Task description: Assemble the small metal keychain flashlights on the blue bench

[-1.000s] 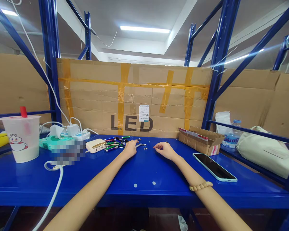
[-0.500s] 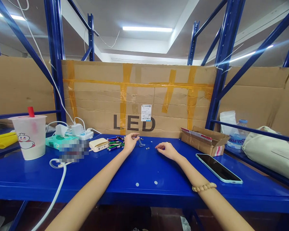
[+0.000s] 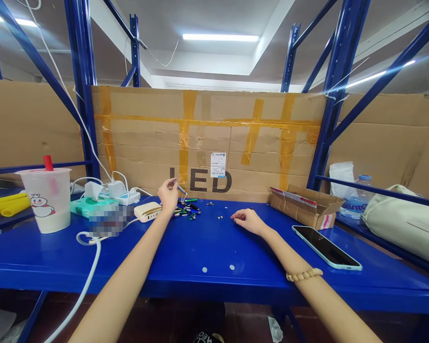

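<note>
Blue steel workbench (image 3: 136,269), far edge: left hand (image 3: 168,196) raised just above it, fingers pinching a slim blue-tipped rod (image 3: 181,189). Heap of pen-like cylinders (image 3: 188,208) lies below. Right hand (image 3: 248,221) rests on the bench, loosely curled, nothing visible in it, near small metal bits (image 3: 219,216).

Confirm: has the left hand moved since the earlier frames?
Yes: the left hand has moved left and up, now closer to the cream power bank.

Two hands (image 3: 168,197) (image 3: 248,221), one phone (image 3: 326,247), one cup (image 3: 49,200)
</note>
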Motion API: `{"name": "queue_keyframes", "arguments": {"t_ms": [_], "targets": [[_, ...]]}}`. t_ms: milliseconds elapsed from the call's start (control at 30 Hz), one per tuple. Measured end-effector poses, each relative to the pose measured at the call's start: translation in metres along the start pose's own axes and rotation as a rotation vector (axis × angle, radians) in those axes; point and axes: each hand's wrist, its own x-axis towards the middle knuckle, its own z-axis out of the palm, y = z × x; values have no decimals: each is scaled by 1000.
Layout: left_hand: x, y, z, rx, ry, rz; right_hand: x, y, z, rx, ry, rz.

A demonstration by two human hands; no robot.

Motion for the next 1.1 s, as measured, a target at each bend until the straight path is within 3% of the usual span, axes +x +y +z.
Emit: {"name": "queue_keyframes", "arguments": {"t_ms": [133, 233, 300, 433, 500, 567, 700, 767, 900, 967, 1100], "targets": [[7, -10, -12, 137, 58, -43, -1, -1, -1, -35, 18, 6], [6, -16, -12, 228, -57, 77, -3, -3, -3, -79, 39, 46], [2, -18, -8, 339, -267, 207, -4, -5, -4, -101, 45, 74], [-14, -18, 1, 642, -826, 414, -7, -12, -8, -133, 43, 136], [-21, -13, 4, 699, -933, 482, -8, -16, -11, -148, 95, 186], [-23, -6, 4, 710, -906, 504, -8, -18, -15, -150, 217, 233], [-18, 8, 2, 698, -710, 463, -6, -16, -22, -94, 520, 295], [-17, 8, 3, 677, -675, 461, -4, -14, -22, -74, 580, 308], [-26, -7, 6, 680, -841, 518, -1, -14, -15, -89, 504, 274], [-32, -19, 7, 662, -910, 484, 1, -16, -9, -87, 458, 229], [-34, -38, 7, 477, -866, 411, 8, -18, 1, -73, 412, 127]]}}
